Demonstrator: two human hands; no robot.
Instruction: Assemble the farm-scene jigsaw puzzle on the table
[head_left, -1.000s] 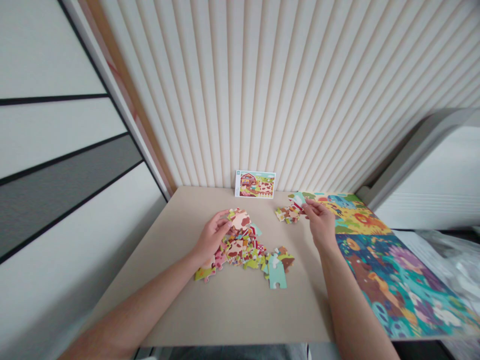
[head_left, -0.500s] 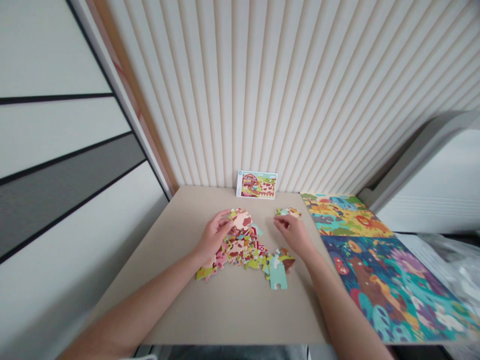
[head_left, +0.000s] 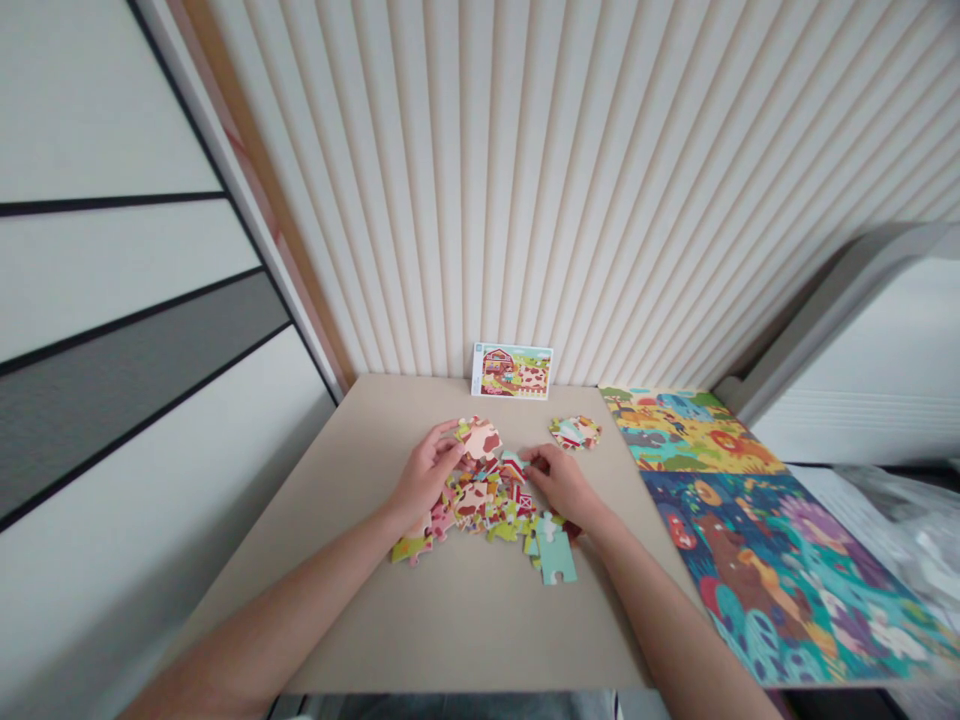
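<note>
A heap of loose colourful puzzle pieces lies in the middle of the beige table. My left hand rests on the heap's left side, fingers curled round a pink and brown cow piece. My right hand lies on the heap's right side, its fingertips pinching at a red barn piece. A large teal piece sits at the heap's near right. A small stack of pieces lies apart, beyond my right hand.
A picture card of a farm scene leans against the ribbed wall at the table's back edge. Two finished animal puzzles cover the right side. A white cabinet stands at far right.
My right hand left the small stack at the back right and moved left and nearer, onto the heap's right side. My left hand stayed put.
</note>
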